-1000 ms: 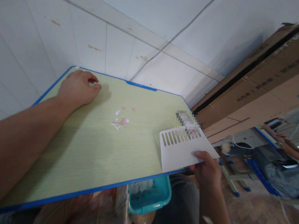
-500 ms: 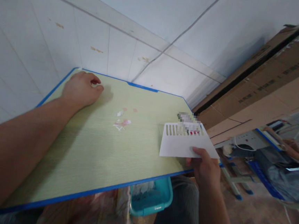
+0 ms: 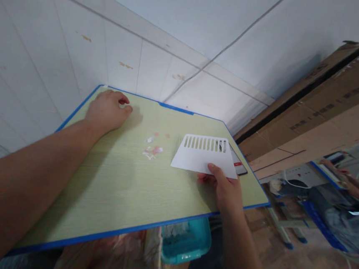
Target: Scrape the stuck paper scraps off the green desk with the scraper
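My right hand point(image 3: 222, 186) grips the lower edge of a white slotted card point(image 3: 201, 158), thumb on top and fingers underneath. The card is held tilted above the table and has a row of narrow cut-out slots along its far edge. Behind it, partly hidden, a phone point(image 3: 241, 168) lies on the table. My left hand point(image 3: 108, 109) rests near the table's far left corner, fingers loosely curled, thumb apart, nothing between them. Between the hands lie small white and pinkish scraps point(image 3: 153, 149) on the pale green tabletop point(image 3: 99, 194).
A white wall with a cable point(image 3: 224, 50) borders the table's far side. Large cardboard boxes point(image 3: 320, 109) stand at the right. Below the front edge is a teal bin point(image 3: 184, 256) with whitish contents. Another person's arm point(image 3: 358, 188) shows at the far right.
My right hand has moved the slotted card leftward, towards the scraps, uncovering part of the phone. My left hand keeps its place on the table; the view has shifted slightly.
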Demonstrator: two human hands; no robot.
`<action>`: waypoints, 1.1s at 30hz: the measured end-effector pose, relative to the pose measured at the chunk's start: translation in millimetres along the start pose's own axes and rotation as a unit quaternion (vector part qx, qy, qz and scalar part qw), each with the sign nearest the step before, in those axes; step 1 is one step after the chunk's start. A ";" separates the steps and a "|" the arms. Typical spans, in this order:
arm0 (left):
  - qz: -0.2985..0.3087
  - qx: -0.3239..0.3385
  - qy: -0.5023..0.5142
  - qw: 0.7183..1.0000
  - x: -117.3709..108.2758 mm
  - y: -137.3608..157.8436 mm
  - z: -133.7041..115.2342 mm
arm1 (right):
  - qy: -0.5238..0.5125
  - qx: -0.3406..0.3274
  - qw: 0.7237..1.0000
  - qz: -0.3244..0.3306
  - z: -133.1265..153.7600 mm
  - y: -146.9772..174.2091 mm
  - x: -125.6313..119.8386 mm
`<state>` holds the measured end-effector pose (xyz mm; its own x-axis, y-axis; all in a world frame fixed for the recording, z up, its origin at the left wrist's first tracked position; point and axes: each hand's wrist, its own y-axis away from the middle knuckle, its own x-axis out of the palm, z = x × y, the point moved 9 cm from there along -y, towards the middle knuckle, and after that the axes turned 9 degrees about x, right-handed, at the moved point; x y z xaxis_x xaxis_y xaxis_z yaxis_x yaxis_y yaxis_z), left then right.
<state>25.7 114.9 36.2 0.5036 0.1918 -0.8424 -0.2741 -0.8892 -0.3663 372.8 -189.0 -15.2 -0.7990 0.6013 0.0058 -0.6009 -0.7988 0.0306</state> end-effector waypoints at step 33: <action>0.003 0.001 0.015 1.000 1.4 -0.5 -1.9 | 0.107 -0.018 0.993 0.051 9.6 51.4 0.1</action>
<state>28.1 114.8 36.0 0.5264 0.1735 -0.8324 -0.2784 -0.8899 -0.3615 342.1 -229.7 -4.0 -0.8397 0.5024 -0.2060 -0.5142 -0.8577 0.0040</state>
